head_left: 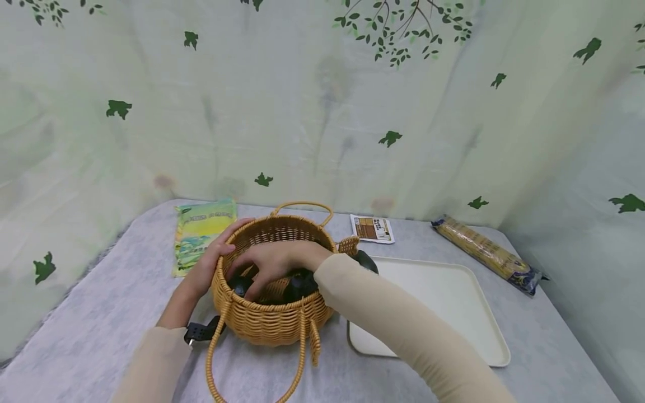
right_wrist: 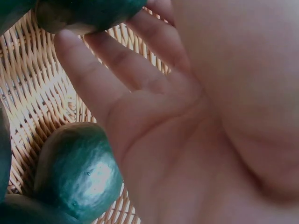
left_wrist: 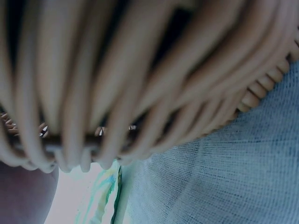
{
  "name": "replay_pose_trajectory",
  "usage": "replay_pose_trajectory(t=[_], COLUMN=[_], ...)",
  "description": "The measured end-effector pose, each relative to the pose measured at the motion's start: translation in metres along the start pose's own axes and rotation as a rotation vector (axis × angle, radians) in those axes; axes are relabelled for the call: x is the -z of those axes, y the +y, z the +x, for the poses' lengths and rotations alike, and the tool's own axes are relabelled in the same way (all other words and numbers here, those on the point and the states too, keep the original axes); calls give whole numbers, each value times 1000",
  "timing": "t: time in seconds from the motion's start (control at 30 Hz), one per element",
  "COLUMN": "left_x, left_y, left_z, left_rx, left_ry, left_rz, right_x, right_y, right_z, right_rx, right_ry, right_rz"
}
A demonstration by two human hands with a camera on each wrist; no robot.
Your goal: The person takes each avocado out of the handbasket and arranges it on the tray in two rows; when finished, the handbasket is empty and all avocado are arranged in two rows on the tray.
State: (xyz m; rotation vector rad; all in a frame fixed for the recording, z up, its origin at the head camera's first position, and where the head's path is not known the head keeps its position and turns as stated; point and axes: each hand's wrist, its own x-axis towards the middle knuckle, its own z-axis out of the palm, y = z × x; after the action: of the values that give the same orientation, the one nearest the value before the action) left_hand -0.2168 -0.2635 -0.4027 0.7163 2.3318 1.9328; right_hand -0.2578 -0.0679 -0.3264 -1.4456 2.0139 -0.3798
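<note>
Leftmost, a green packet [head_left: 203,231] lies flat on the grey cloth [head_left: 101,330]. Beside it the left hand [head_left: 209,264] curls over the basket [head_left: 272,322] rim, gripping it. Inside, the right hand [head_left: 274,263] reaches down, fingers [right_wrist: 88,88] spread and relaxed among dark green fruits [right_wrist: 77,170]; their ends are hidden. A white tray [head_left: 448,302], small card [head_left: 372,228] and long noodle packet [head_left: 486,254] follow.

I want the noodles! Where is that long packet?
In the head view the long packet lies at the far right of the table, by the curtain, just beyond the white tray.
</note>
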Motion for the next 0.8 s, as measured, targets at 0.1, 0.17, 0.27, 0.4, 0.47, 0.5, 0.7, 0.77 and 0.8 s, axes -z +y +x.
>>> replay_pose_trajectory(t=[0.1, 0.17, 0.27, 0.4, 0.47, 0.5, 0.7, 0.77, 0.8], left_x=[-1, -1, -2, -2, -3, -2, -2, -2, -2], left_y=[-1, -1, 0, 1, 1, 2, 2, 2, 2], left_z=[2, 2, 2, 2, 3, 3, 3, 2, 2], left_rx=[-7, -14, -17, -7, 1, 3, 14, 13, 12], left_ry=[-7, -7, -17, -24, -26, -25, -19, -23, -24], left_rz=[0, 0, -16, -35, -40, -37, -29, -38, -43], right_x=[1, 3, 6, 11, 15, 17, 24, 24, 23], right_y=[2, 3, 4, 5, 5, 5, 2, 1, 1], right_z=[-2, -3, -8, -18, -24, -28, -47, -54, -57], right_rx=[0, 2, -8, -32, -37, -38, -13, -2, 8], right_ry=[20, 31, 51, 91, 109, 117, 166, 192, 205], right_rz=[-2, 12, 42, 86, 111, 123, 175, 175, 177])
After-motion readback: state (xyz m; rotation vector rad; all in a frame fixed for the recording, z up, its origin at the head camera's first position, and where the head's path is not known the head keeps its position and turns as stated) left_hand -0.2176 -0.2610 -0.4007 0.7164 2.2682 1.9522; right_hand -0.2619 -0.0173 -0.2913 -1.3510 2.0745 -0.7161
